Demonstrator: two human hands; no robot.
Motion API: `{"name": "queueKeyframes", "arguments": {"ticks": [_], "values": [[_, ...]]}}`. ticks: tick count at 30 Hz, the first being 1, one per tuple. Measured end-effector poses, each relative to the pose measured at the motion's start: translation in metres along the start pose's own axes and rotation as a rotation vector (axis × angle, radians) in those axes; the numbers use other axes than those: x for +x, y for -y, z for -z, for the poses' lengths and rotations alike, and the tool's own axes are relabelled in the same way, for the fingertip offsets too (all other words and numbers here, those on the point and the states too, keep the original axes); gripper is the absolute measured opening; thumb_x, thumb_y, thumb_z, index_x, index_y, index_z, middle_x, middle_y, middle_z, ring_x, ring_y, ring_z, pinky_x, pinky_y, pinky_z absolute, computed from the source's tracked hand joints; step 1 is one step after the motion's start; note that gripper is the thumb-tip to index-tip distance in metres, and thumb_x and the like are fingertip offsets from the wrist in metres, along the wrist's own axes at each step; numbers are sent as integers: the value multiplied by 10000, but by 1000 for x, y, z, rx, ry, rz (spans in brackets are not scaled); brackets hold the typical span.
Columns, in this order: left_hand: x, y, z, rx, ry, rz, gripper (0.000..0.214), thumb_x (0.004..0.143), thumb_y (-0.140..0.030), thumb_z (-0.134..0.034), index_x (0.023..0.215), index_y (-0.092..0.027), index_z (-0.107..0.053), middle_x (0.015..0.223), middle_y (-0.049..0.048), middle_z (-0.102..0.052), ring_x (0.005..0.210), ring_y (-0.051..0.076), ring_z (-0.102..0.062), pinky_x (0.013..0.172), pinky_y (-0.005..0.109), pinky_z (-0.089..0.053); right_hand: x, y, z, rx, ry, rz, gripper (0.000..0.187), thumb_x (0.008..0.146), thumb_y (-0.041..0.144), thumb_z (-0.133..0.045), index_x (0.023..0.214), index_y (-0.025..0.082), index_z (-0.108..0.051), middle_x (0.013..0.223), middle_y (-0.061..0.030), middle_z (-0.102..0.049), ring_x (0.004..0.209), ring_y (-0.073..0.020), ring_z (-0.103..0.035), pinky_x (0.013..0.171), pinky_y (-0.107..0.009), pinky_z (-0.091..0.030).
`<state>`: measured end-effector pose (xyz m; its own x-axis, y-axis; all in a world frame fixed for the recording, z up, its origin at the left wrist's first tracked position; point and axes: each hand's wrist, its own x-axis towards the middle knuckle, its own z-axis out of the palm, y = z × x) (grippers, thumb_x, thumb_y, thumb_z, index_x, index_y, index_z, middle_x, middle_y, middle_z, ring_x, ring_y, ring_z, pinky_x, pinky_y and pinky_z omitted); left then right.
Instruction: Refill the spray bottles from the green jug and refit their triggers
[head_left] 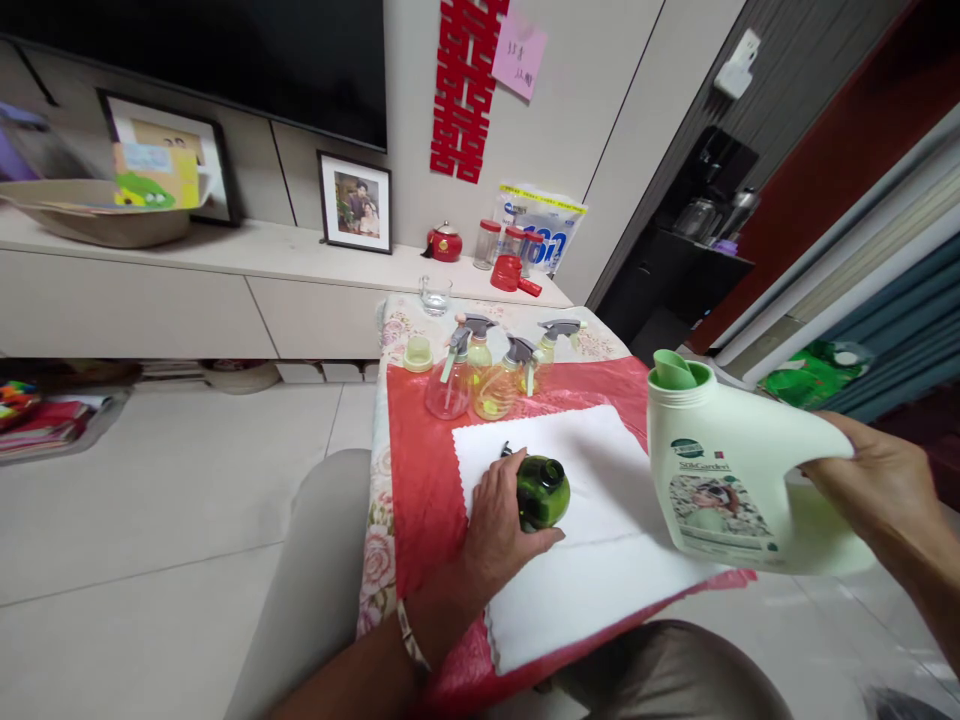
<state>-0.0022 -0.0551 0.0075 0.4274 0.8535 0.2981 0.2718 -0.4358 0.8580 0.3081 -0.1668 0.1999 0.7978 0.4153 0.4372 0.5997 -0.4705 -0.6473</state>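
My left hand (pixel 499 525) is wrapped round a dark green bottle (pixel 545 495) with an uncovered black neck, standing on a white cloth (pixel 600 580). Just behind its fingers a small dark piece (pixel 506 450) shows, too small to name. At the right, my right hand (pixel 874 480) grips the handle of a pale green laundry detergent jug (pixel 716 470). The jug is tilted and held up beside the cloth, its uncapped mouth and green spout facing up. Several clear spray bottles (pixel 495 385) with grey trigger heads stand beyond the cloth, next to a pale green cap (pixel 418 353).
Red plastic sheeting (pixel 420 470) lies under the cloth on a small table with a floral cover (pixel 379 560). A glass cup (pixel 435 295) stands at its far edge. Behind is a low cabinet (pixel 322 310) with framed photos, red-lidded jars (pixel 487 245) and a red pot (pixel 444 243).
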Motion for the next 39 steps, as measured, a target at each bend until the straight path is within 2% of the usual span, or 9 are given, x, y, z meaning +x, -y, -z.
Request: {"name": "queueKeyframes", "arguments": {"ticks": [3,10,17,24,27,32,39], "values": [[-2,1,0,20,-10,-31,933,617,-168,-827,1430,-190,-370,1381,152,-541,1331,349,-511,1117,540,-425,-8,6,9,-95,113,-117,393,494,140,-660,850,254,-780,563,1,-639,466,-160,-549,490,-281,-404],[0,1,0,25,17,-21,957,615,-198,-830,1444,-195,-352,1384,155,-533,1334,368,-504,1108,563,-425,-13,3,18,-206,195,66,410,475,159,-637,844,288,-761,576,8,-659,490,-169,-583,536,-289,-426],[1,0,1,4,32,6,978,592,-183,-856,1434,-171,-358,1329,158,-551,1278,360,-530,1095,565,-426,-24,24,19,-392,276,58,485,473,70,-634,875,318,-741,626,48,-667,551,-163,-626,564,-277,-445],[1,0,3,-10,26,-23,983,603,-165,-874,1432,-183,-346,1380,166,-535,1329,361,-503,1124,563,-411,-29,33,17,-523,347,139,480,456,73,-691,852,342,-724,636,82,-654,584,-135,-627,569,-262,-438],[1,-1,3,-2,30,-20,998,599,-176,-884,1438,-194,-345,1388,160,-534,1333,370,-499,1123,570,-410,-29,33,17,-590,377,185,475,439,153,-658,869,346,-714,668,68,-675,616,-154,-638,584,-272,-433],[1,0,2,-12,42,-17,1031,590,-187,-898,1452,-177,-333,1387,172,-529,1326,367,-499,1124,563,-412,-33,39,17,-644,437,344,462,471,384,-487,877,346,-706,689,41,-694,629,-229,-647,586,-330,-441],[1,3,0,-22,25,-37,1047,580,-176,-900,1460,-202,-332,1398,157,-519,1341,362,-488,1141,555,-404,-41,49,15,-782,453,380,454,484,423,-445,853,357,-699,715,35,-698,648,-245,-634,574,-329,-415]]}}
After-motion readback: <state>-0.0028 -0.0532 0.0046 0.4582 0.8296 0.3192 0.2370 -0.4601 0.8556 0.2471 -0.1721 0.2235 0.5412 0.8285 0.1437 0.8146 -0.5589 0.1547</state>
